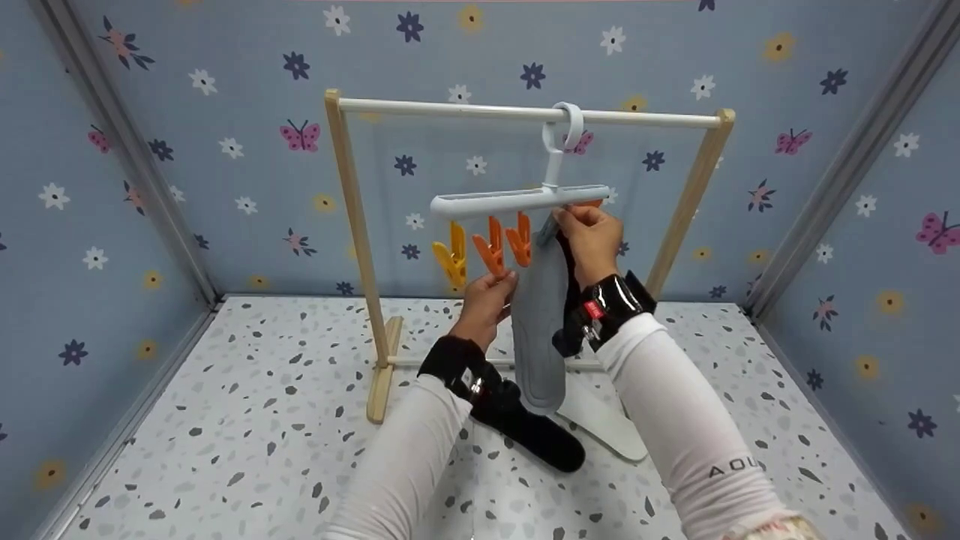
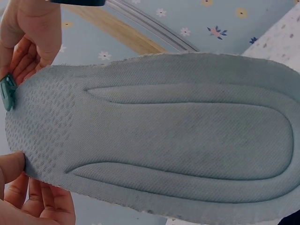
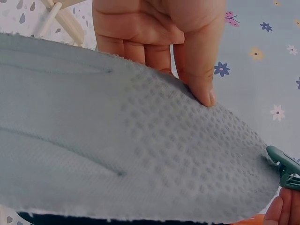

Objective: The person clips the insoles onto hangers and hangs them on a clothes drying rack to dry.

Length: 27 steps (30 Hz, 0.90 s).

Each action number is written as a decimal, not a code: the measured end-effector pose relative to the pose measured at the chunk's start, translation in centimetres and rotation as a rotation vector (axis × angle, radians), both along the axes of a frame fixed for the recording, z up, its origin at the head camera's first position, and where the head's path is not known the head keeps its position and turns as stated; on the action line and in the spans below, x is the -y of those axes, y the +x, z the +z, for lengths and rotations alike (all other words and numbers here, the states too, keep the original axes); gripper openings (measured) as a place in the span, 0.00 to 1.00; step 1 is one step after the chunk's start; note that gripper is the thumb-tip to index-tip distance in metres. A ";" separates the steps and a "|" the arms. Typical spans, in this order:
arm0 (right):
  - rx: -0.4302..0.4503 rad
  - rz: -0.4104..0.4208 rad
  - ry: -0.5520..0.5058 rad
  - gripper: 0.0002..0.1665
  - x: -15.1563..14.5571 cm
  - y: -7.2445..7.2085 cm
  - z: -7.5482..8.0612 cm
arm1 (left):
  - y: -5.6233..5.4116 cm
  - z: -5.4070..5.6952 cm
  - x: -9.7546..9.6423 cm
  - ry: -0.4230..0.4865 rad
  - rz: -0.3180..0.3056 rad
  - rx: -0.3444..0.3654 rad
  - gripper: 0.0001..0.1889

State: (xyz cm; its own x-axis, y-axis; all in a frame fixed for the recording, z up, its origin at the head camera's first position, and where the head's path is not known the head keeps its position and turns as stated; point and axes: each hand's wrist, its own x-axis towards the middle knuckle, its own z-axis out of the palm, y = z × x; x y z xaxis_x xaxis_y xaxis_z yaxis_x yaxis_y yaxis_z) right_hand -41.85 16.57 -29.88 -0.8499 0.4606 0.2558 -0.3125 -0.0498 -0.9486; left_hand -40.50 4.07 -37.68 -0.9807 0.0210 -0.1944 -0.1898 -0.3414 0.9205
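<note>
A grey insole (image 1: 538,330) is held nearly upright, dimpled end up, a green clip (image 2: 8,92) at its upper edge.

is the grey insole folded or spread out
Spread out: the grey insole shows no fold in either wrist view, and the head view shows it running nearly straight down beside the left hand.
</note>
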 end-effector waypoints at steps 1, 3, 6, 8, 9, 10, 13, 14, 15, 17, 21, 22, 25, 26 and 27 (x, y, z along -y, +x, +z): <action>0.000 -0.001 0.001 0.10 0.0 0.0 0.0 | 0.0 0.0 0.0 -0.005 0.004 -0.003 0.11; 0.000 0.000 0.001 0.10 -0.1 0.0 -0.1 | 0.0 0.0 0.0 -0.013 0.013 -0.008 0.10; 0.004 0.012 -0.004 0.09 -0.3 0.0 -0.2 | 0.0 0.1 -0.1 -0.011 0.016 -0.018 0.10; 0.012 0.019 -0.005 0.08 -0.4 -0.1 -0.3 | 0.0 0.1 -0.1 -0.007 0.010 -0.028 0.11; 0.021 0.021 0.004 0.08 -0.5 -0.1 -0.4 | 0.1 0.1 -0.1 -0.005 0.006 -0.031 0.11; 0.032 0.024 0.013 0.07 -0.6 -0.1 -0.4 | 0.0 0.1 -0.1 -0.006 0.004 -0.035 0.12; 0.059 0.025 0.044 0.06 -0.8 -0.1 -0.6 | -0.1 -0.1 -0.2 -0.002 0.002 -0.034 0.13; 0.067 0.026 0.057 0.07 -0.8 -0.2 -0.7 | -0.1 -0.1 -0.2 -0.005 0.004 -0.026 0.13; 0.074 0.028 0.067 0.08 -0.9 -0.2 -0.8 | -0.1 -0.1 -0.2 -0.009 0.007 -0.018 0.13; 0.080 0.033 0.074 0.10 -0.9 -0.2 -0.8 | -0.2 -0.2 -0.2 -0.015 0.008 -0.001 0.14; 0.087 0.038 0.098 0.12 -1.0 -0.2 -0.9 | -0.2 -0.3 -0.2 -0.031 0.006 0.012 0.15; 0.087 0.038 0.100 0.12 -1.0 -0.1 -0.9 | -0.2 -0.4 -0.2 -0.034 0.008 0.010 0.15; 0.080 0.043 0.099 0.12 -1.0 0.0 -1.1 | -0.2 -0.7 -0.1 -0.027 0.013 -0.008 0.15; 0.077 0.045 0.094 0.12 -1.0 0.0 -1.1 | -0.2 -0.9 -0.1 -0.025 0.014 -0.017 0.14; 0.074 0.047 0.086 0.12 -1.0 0.1 -1.2 | -0.2 -1.0 -0.1 -0.025 0.013 -0.024 0.14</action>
